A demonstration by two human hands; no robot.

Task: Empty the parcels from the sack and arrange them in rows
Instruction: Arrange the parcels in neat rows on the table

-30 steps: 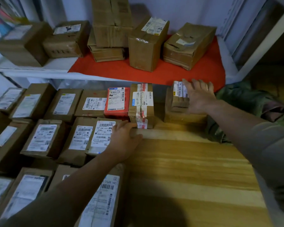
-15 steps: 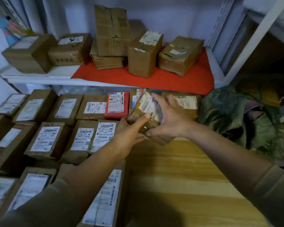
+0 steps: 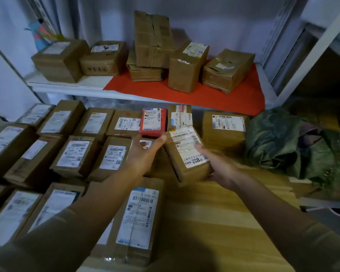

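Between both hands I hold a small brown parcel point(image 3: 186, 154) with white labels, tilted, just above the wooden table point(image 3: 214, 222). My left hand point(image 3: 145, 154) grips its left upper edge, and my right hand point(image 3: 218, 165) supports its right lower side. Rows of labelled brown parcels point(image 3: 75, 154) cover the table's left half, with a red parcel point(image 3: 153, 124) in the back row. A larger brown parcel point(image 3: 224, 130) lies behind the held one. The green sack point(image 3: 283, 142) lies crumpled at the right.
A white shelf point(image 3: 71, 87) above the table carries a red mat point(image 3: 204, 97) and several brown boxes point(image 3: 186, 67). A white rack post point(image 3: 310, 50) rises at the right. Bare wooden surface shows on the table's right front part.
My right hand took the small parcel off the larger box at the back; my left hand joined it. Both hands brought it toward me and turned its label up.
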